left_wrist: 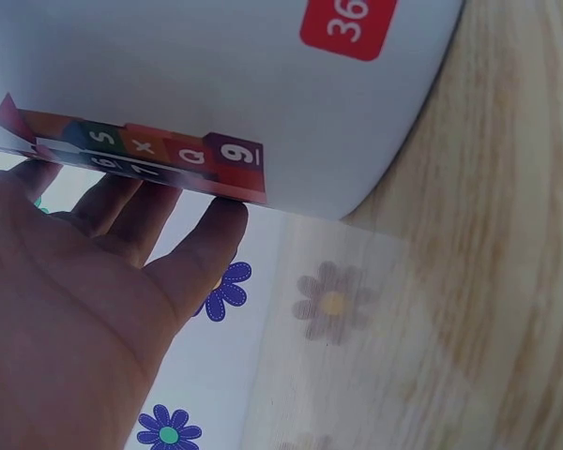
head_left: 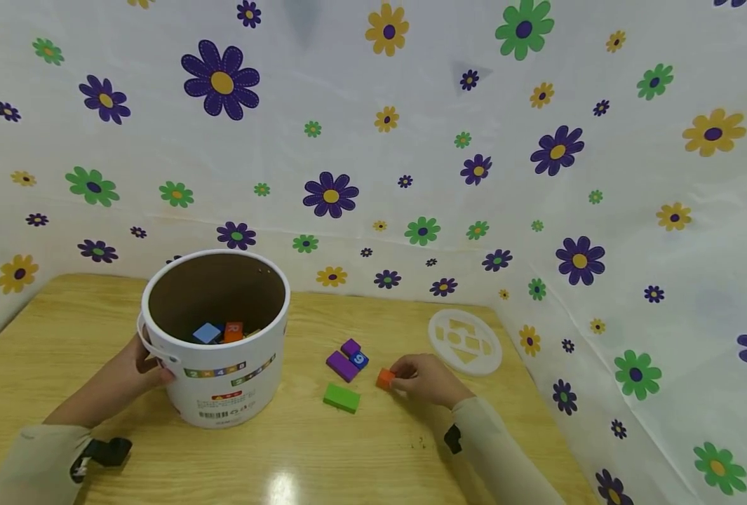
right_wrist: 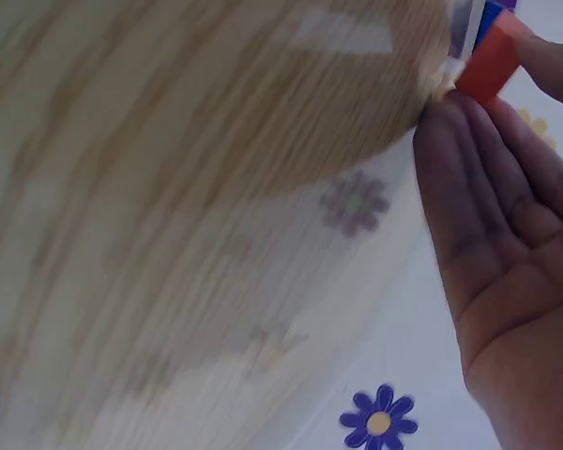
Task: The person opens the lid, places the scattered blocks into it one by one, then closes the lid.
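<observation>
A white round bucket (head_left: 221, 379) stands on the wooden table (head_left: 373, 456), with a blue and an orange block (head_left: 233, 331) lying inside. My left hand (head_left: 139, 365) rests flat against the bucket's left side; the left wrist view shows straight fingers (left_wrist: 197, 253) touching its white wall (left_wrist: 263, 84). My right hand (head_left: 420, 375) pinches a small orange block (head_left: 385, 379) on the table; the right wrist view shows that orange block (right_wrist: 488, 67) between fingertips. Two purple blocks (head_left: 343, 365), a blue numbered block (head_left: 359, 360) and a green block (head_left: 341, 397) lie just left of it.
A white round lid (head_left: 464, 341) with cut-out shapes lies at the table's back right corner. Flowered white sheets (head_left: 373, 140) wall in the table at the back and on both sides. Bare wood lies in front of the bucket and blocks.
</observation>
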Action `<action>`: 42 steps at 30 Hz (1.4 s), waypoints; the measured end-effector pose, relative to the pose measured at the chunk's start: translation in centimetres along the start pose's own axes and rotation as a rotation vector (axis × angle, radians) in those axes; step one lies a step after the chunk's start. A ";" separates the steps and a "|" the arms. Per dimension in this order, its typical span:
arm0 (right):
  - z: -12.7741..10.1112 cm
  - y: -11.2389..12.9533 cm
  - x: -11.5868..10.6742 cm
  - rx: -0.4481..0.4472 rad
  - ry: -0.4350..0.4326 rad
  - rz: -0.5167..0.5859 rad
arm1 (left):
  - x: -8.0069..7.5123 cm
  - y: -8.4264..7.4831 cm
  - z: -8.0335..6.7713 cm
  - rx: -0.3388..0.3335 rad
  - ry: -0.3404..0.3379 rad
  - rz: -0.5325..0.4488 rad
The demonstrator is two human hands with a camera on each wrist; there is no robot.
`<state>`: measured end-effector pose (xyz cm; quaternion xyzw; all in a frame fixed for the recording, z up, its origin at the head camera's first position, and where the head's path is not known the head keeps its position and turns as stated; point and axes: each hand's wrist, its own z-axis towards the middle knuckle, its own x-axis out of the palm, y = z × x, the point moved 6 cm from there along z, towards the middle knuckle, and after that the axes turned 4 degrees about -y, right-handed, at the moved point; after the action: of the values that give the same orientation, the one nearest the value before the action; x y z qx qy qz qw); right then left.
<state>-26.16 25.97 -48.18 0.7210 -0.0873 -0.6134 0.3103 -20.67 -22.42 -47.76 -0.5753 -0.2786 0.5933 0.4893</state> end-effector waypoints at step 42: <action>3.1 22.3 -2.8 -0.609 -0.335 0.351 | 0.5 0.3 0.2 -0.029 0.014 -0.028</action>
<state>-24.05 8.63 -33.64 0.4596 -0.0729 -0.6581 0.5919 -20.83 -22.07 -48.20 -0.5825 -0.2916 0.5784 0.4910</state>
